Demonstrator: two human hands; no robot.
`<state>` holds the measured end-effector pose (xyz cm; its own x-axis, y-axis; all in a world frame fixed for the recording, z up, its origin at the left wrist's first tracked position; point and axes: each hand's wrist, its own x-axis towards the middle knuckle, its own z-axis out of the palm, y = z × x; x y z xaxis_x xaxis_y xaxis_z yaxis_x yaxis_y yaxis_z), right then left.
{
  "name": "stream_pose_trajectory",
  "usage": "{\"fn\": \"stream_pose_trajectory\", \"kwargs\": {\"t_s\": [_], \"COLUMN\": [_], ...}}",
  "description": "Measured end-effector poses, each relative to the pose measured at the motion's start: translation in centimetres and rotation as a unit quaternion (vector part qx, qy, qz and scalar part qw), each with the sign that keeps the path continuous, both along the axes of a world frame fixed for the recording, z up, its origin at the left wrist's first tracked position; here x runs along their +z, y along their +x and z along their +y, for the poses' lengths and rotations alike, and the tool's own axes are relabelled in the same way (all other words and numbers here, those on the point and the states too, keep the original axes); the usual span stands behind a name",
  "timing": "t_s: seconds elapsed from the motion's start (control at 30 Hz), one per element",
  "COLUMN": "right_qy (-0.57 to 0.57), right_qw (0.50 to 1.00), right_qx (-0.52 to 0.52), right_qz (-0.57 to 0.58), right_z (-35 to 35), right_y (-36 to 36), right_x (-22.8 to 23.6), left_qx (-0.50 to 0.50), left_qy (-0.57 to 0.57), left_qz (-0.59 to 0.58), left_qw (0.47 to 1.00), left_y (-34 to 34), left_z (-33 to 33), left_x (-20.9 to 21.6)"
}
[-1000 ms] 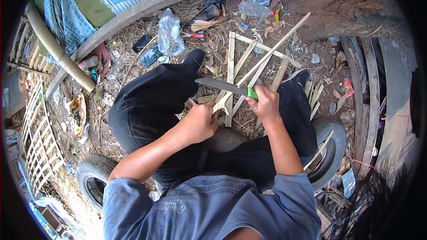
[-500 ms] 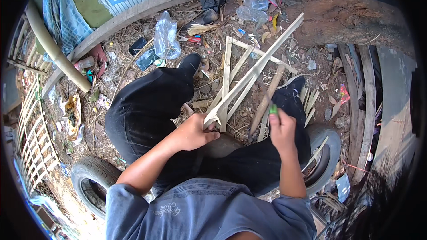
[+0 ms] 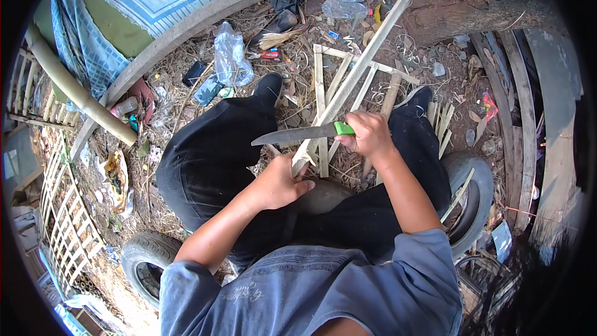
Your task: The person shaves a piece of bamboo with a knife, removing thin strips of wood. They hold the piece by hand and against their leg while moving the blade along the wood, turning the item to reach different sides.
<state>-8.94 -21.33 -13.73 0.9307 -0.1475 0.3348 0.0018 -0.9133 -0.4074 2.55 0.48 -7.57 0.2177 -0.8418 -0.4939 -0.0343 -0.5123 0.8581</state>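
My left hand [image 3: 278,183] is closed round the near end of a long pale bamboo strip [image 3: 367,62], which slants up and away to the right. Split, ragged fibres show at that near end. In my right hand [image 3: 368,134] is a knife [image 3: 295,135], gripped by its green handle. Its blade points left and lies across the strip just beyond my left hand; whether the edge touches the strip I cannot tell. Several other pale strips [image 3: 319,81] lie crossed on the ground beneath, between my feet. A round stick [image 3: 390,94] lies beside my right foot.
Two tyres, a left one [image 3: 149,261] and a right one [image 3: 476,193], flank my legs. A thick log [image 3: 479,0] lies at the far right, near weathered planks [image 3: 519,124]. Plastic bags [image 3: 232,56] and litter are scattered ahead. A bamboo lattice [image 3: 65,218] stands at left.
My right hand has swung left and inward, bringing the knife from beside my right knee to over the strip. The strip's far end has shifted up and left; my left hand keeps its grip.
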Motion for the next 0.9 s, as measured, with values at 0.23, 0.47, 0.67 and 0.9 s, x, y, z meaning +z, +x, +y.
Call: {"fn": "stream_pose_trajectory", "kwargs": {"t_s": [0.23, 0.47, 0.67, 0.9], "right_qy": [-0.058, -0.092, -0.151, -0.167], "right_qw": [0.997, 0.994, 0.947, 0.928], "right_qx": [-0.018, -0.064, -0.275, -0.322], "right_qz": [-0.04, 0.008, 0.065, 0.082], "right_z": [-3.7, -6.6, -13.3, -12.2], "right_y": [-0.5, -0.2, -4.0, -4.3], "right_x": [-0.3, -0.2, 1.7, 5.3], "left_qx": [0.01, 0.046, -0.01, -0.021], "left_qy": [-0.022, -0.061, -0.034, -0.057], "left_qz": [-0.008, -0.003, 0.011, 0.037], "left_qw": [1.0, 0.997, 0.999, 0.997], "left_y": [-0.6, -0.2, -0.5, -0.6], "left_z": [0.4, 0.3, 1.0, 0.3], "left_x": [0.0, -0.4, -1.6, -1.3]}}
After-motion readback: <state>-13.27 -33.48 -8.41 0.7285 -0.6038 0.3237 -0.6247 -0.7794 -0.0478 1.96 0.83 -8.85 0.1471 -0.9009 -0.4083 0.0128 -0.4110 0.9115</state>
